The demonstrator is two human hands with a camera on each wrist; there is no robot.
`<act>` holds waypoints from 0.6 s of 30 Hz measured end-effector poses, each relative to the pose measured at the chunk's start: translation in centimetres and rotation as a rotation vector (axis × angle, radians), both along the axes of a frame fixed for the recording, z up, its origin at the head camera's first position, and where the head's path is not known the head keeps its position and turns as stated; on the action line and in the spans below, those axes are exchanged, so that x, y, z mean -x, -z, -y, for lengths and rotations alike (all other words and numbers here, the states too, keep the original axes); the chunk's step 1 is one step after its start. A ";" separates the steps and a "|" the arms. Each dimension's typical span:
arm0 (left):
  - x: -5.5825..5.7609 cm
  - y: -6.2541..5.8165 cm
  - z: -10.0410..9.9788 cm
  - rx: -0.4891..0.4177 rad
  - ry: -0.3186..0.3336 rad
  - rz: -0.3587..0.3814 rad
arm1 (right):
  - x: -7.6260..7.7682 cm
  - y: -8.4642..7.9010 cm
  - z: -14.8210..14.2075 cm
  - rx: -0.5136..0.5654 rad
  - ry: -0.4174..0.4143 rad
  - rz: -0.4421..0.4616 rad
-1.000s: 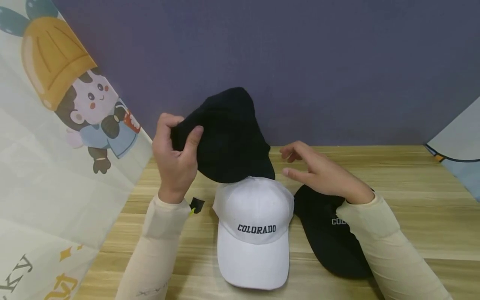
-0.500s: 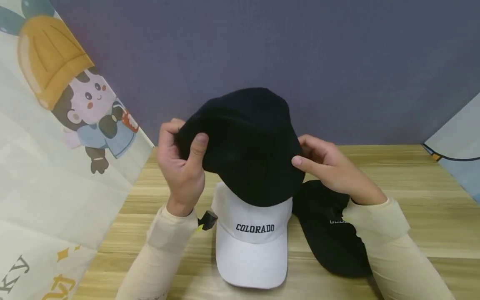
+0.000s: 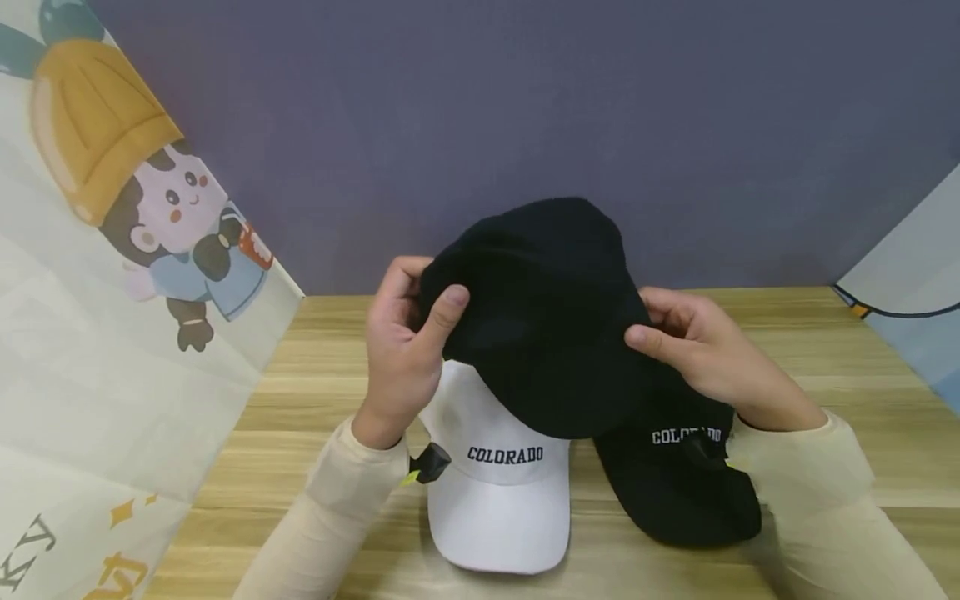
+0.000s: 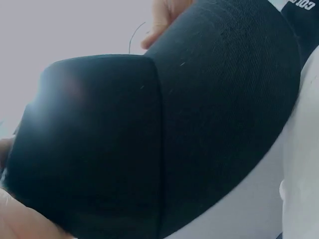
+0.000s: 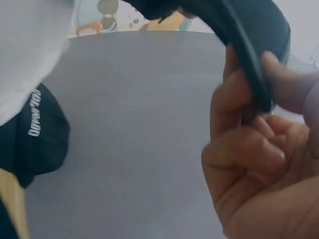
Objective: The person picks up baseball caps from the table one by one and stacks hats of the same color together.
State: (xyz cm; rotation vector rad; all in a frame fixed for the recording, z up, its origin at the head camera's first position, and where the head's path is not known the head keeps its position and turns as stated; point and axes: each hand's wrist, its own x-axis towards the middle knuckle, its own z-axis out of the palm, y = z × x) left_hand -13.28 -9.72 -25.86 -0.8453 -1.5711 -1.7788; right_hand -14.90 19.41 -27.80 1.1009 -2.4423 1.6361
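Observation:
A plain black cap [image 3: 540,308] is held up between both hands, above two other caps. My left hand [image 3: 405,358] grips its left side, thumb in front and fingers behind. At its right edge, my right hand [image 3: 705,354] pinches the brim between thumb and fingers; the right wrist view shows this brim [image 5: 251,64] pinched. Below lies a white cap [image 3: 498,517] lettered COLORADO, its crown partly covered by the held cap. To its right rests a second black cap [image 3: 675,500] with white COLORADO lettering, partly hidden by the held cap and right sleeve.
The caps lie on a wood-grain table [image 3: 300,400]. A dark grey-blue panel [image 3: 480,108] stands behind it. On the left is a pale sheet [image 3: 67,350] with a cartoon figure, and another printed sheet [image 3: 915,258] borders the right.
The held black cap has moved right and somewhat down with my left hand. My right hand, apart from it at first, has taken hold of its brim and moved right too.

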 end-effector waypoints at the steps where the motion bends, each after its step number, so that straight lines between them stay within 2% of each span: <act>1: -0.2 -0.1 -0.1 0.021 0.027 0.012 | -0.3 0.2 -0.4 -0.013 0.028 0.021; 5: -0.8 -0.5 -0.7 0.111 0.105 0.062 | -1.4 1.0 -2.1 -0.068 0.171 0.105; 8: -0.9 -0.5 -0.8 0.213 0.126 0.117 | -2.3 1.7 -3.5 -0.084 0.214 0.163; 12: -0.1 0.0 -0.8 0.454 0.100 0.160 | -3.3 3.1 -5.7 0.028 0.145 0.260; 15: 1.4 0.9 -0.9 0.674 0.097 0.169 | -4.4 4.8 -7.2 0.129 0.083 0.374; 18: 2.9 2.0 -1.6 0.857 0.141 0.172 | -5.6 6.9 -8.5 0.186 0.060 0.497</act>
